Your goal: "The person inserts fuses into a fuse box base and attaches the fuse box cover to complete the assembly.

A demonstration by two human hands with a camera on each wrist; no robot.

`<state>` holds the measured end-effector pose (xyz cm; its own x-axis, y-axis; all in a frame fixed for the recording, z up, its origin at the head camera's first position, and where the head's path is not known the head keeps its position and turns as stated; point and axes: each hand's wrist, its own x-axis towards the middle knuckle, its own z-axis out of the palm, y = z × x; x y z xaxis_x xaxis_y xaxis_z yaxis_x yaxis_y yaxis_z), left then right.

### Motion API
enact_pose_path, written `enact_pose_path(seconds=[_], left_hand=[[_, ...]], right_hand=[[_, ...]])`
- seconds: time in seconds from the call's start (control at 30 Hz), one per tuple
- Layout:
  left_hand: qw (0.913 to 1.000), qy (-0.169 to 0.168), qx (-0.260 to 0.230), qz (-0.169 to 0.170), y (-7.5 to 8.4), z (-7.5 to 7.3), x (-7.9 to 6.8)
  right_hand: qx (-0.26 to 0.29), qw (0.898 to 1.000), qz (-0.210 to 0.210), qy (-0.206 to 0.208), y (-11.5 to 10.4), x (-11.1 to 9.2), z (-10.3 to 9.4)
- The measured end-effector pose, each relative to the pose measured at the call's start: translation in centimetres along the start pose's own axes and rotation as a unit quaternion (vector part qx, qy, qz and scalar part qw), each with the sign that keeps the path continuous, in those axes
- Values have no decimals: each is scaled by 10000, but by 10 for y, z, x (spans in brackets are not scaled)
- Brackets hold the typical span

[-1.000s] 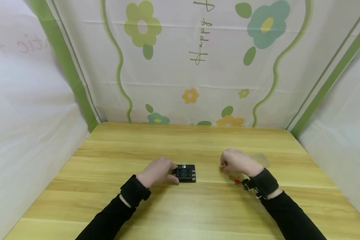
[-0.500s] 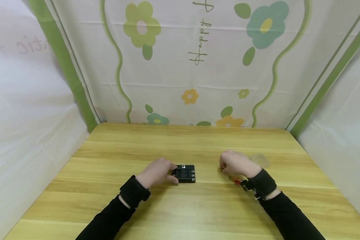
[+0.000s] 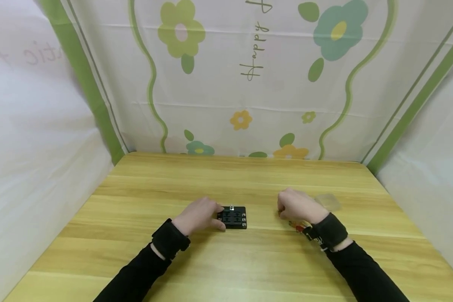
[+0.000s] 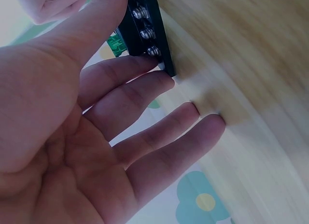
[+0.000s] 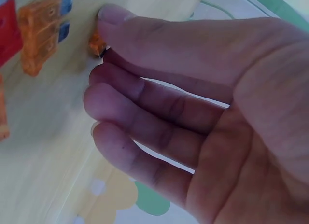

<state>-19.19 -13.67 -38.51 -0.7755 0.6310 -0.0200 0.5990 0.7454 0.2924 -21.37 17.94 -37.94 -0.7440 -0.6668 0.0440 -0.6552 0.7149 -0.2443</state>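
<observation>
Barely shifted since earlier: gripping a black rectangular plastic block by its left end with left hand; pinching a small orange plastic piece, farther right, with right hand. Probably mid-pickup; needs steady lifting next.

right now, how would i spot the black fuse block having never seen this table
On the wooden table, find the left hand. The black fuse block is in its grip. Unlike the small orange and red blade fuses near the right hand, it is a broader rectangle with screw terminals along two sides.
</observation>
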Motion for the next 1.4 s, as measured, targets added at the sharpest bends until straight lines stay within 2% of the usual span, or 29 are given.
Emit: enact_pose_path(seconds=[0.23,0.63,1.4], left_hand=[[10000,7,39,16,1,-1,-1],[10000,29,8,61,1,0,-2],[10000,21,36,89,2,0,-2]], right_hand=[[-7,10000,-58,10,-2,1,0],[-367,9985,-253,305,-2,4,3],[-741,9968,-59,278,-3,1,5]])
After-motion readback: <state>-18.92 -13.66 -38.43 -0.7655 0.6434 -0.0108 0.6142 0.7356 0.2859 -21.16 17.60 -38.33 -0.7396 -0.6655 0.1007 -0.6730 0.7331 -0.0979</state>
